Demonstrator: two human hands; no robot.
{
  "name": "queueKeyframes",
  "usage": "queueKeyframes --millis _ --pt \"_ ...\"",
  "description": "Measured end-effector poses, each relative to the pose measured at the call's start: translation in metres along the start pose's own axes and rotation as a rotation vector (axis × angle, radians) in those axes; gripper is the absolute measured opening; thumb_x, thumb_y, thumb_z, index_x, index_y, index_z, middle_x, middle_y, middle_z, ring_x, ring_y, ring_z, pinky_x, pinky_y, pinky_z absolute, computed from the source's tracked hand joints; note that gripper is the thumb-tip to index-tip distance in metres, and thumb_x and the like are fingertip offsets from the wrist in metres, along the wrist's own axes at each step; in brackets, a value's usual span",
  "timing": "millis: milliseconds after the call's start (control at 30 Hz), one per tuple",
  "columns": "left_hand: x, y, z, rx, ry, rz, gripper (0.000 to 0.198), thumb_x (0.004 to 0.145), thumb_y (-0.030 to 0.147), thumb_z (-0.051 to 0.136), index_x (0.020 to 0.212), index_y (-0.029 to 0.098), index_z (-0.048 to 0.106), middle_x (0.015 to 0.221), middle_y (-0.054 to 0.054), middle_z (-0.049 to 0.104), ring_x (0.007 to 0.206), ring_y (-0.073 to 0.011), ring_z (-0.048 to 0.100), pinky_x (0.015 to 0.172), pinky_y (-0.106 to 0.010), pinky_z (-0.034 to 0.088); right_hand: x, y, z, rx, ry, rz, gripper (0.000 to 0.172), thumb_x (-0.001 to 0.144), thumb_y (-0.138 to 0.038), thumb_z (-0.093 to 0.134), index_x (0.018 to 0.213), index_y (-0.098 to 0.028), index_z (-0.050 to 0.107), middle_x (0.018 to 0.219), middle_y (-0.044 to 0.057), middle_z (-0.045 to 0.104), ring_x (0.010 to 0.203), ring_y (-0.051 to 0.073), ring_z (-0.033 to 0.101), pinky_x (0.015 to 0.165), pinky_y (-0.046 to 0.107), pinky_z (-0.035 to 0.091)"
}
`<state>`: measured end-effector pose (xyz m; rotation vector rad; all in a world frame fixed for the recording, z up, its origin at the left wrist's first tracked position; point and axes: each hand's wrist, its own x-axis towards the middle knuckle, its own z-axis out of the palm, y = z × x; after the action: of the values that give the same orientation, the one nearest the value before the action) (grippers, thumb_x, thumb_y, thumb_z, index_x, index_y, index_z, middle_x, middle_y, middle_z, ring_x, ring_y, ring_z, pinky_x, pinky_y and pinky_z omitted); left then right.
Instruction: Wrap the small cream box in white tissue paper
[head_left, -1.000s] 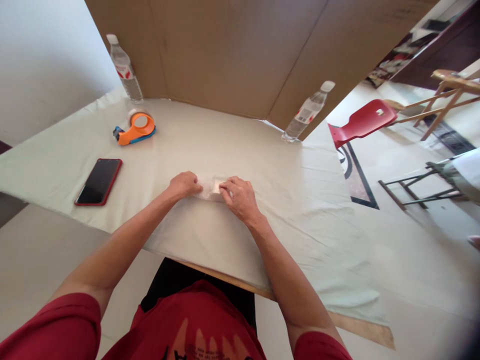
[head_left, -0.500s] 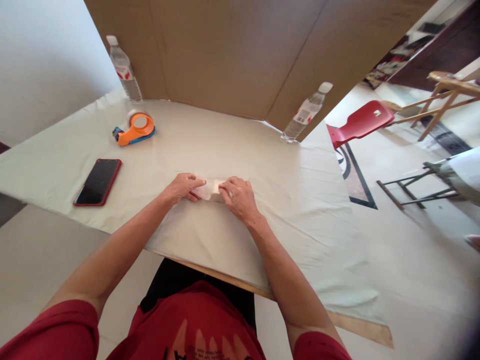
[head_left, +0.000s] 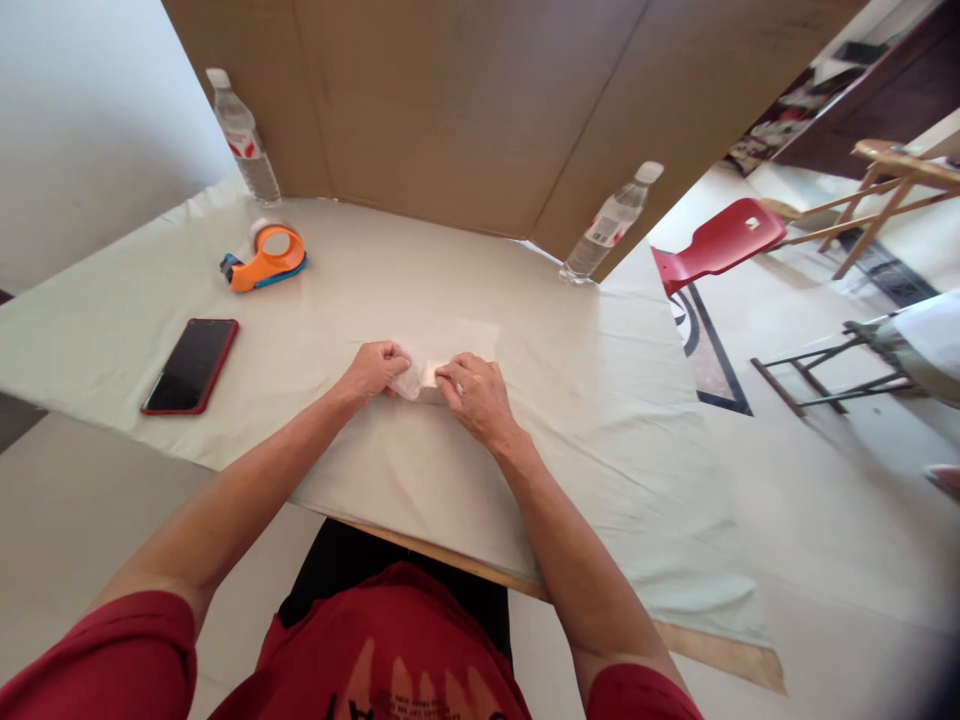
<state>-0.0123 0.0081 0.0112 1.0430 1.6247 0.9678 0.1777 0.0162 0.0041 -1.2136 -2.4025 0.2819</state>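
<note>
My left hand (head_left: 373,368) is closed in a pinch on a piece of clear, crinkled plastic (head_left: 408,382), which looks like a small bag or wrapper. Just to its right lies a small whitish block or box (head_left: 430,374) on the cloth. The fingertips of my right hand (head_left: 477,397) are pressed together on that whitish piece and cover much of it. Whether the plastic is joined to it I cannot tell.
An orange and blue tape dispenser (head_left: 268,262) and a red-edged phone (head_left: 191,366) lie on the cloth-covered table (head_left: 600,440) at the left. Water bottles (head_left: 247,145) stand at both ends of a tall cardboard panel (head_left: 450,110). A red chair (head_left: 720,240) is beyond, right.
My left thumb and fingers have drawn together on the clear plastic, where the thumb lay stretched out before. My right hand has stayed almost in place.
</note>
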Motion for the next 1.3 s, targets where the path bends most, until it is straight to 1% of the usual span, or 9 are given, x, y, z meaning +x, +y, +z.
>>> queueKeyframes --millis 133,233,333,533,700,867,1067,1200,1300 --pt "0.004 -0.003 0.004 -0.077 0.039 -0.033 0.009 0.071 0.023 0.062 0.068 0.018 0.055 0.058 0.004 0.053 0.049 -0.0095 0.049 0.043 -0.02 0.039 -0.001 0.001 0.0 0.006 0.014 -0.009 0.02 0.095 -0.023 0.054 0.1 -0.021 0.074 0.105 0.009 0.071 0.098 0.023 0.061 0.084 0.036 0.036" --pt "0.006 -0.002 0.008 -0.139 0.022 -0.049 0.016 0.07 0.026 0.063 0.066 0.02 0.05 0.057 0.005 0.051 0.048 -0.0089 0.047 0.043 -0.02 0.038 -0.001 0.001 0.0 0.003 0.012 -0.011 0.021 0.095 -0.023 0.054 0.099 -0.022 0.074 0.105 0.009 0.071 0.097 0.022 0.061 0.083 0.035 0.036" --pt "0.007 0.003 0.011 -0.172 0.008 -0.057 0.015 0.07 0.025 0.063 0.066 0.02 0.05 0.056 0.005 0.05 0.047 -0.0084 0.047 0.043 -0.02 0.037 0.0 0.0 -0.001 -0.008 -0.01 0.003 0.021 0.095 -0.022 0.054 0.1 -0.021 0.074 0.106 0.009 0.071 0.098 0.023 0.062 0.083 0.035 0.035" --pt "0.004 0.007 0.004 -0.035 -0.078 -0.047 0.019 0.074 0.031 0.066 0.066 0.019 0.053 0.055 0.005 0.05 0.046 -0.0087 0.046 0.041 -0.02 0.032 -0.001 -0.001 -0.002 -0.002 -0.015 0.005 0.021 0.096 -0.022 0.053 0.101 -0.022 0.074 0.106 0.009 0.071 0.098 0.022 0.062 0.083 0.035 0.035" --pt "0.003 0.003 -0.003 -0.069 -0.022 -0.023 0.015 0.074 0.02 0.063 0.065 0.019 0.051 0.055 0.005 0.05 0.047 -0.0083 0.046 0.043 -0.019 0.037 -0.001 -0.002 -0.003 -0.005 -0.033 0.017 0.021 0.096 -0.022 0.054 0.101 -0.021 0.074 0.106 0.009 0.07 0.1 0.022 0.061 0.084 0.035 0.034" --pt "0.002 0.012 0.006 -0.182 -0.021 -0.069 0.016 0.076 0.011 0.062 0.064 0.017 0.052 0.053 0.006 0.05 0.046 -0.0075 0.048 0.043 -0.019 0.041 -0.001 -0.001 -0.003 -0.018 -0.03 0.019 0.022 0.096 -0.023 0.053 0.101 -0.021 0.074 0.105 0.009 0.071 0.099 0.022 0.062 0.084 0.035 0.034" --pt "0.0 0.025 0.019 -0.19 -0.098 -0.057 0.016 0.076 0.008 0.06 0.064 0.016 0.053 0.053 0.003 0.056 0.045 -0.0081 0.053 0.046 -0.021 0.045 -0.002 0.001 -0.001 -0.003 0.009 -0.016 0.022 0.096 -0.024 0.051 0.099 -0.022 0.074 0.102 0.008 0.071 0.096 0.022 0.061 0.082 0.035 0.035" --pt "-0.003 0.027 0.016 -0.159 -0.223 -0.045 0.004 0.072 0.01 0.061 0.073 0.013 0.064 0.064 -0.002 0.066 0.054 -0.0111 0.06 0.055 -0.024 0.052 -0.002 -0.001 -0.003 0.01 -0.018 0.0 0.023 0.095 -0.022 0.051 0.097 -0.021 0.073 0.102 0.009 0.071 0.095 0.022 0.061 0.081 0.035 0.035" --pt "-0.006 0.026 0.012 -0.108 -0.263 -0.002 0.014 0.068 0.011 0.061 0.079 0.012 0.069 0.067 -0.003 0.067 0.057 -0.0114 0.061 0.06 -0.025 0.053 -0.001 -0.001 -0.004 0.052 -0.029 0.017 0.022 0.093 -0.019 0.051 0.097 -0.021 0.073 0.101 0.008 0.07 0.096 0.022 0.062 0.081 0.035 0.037"
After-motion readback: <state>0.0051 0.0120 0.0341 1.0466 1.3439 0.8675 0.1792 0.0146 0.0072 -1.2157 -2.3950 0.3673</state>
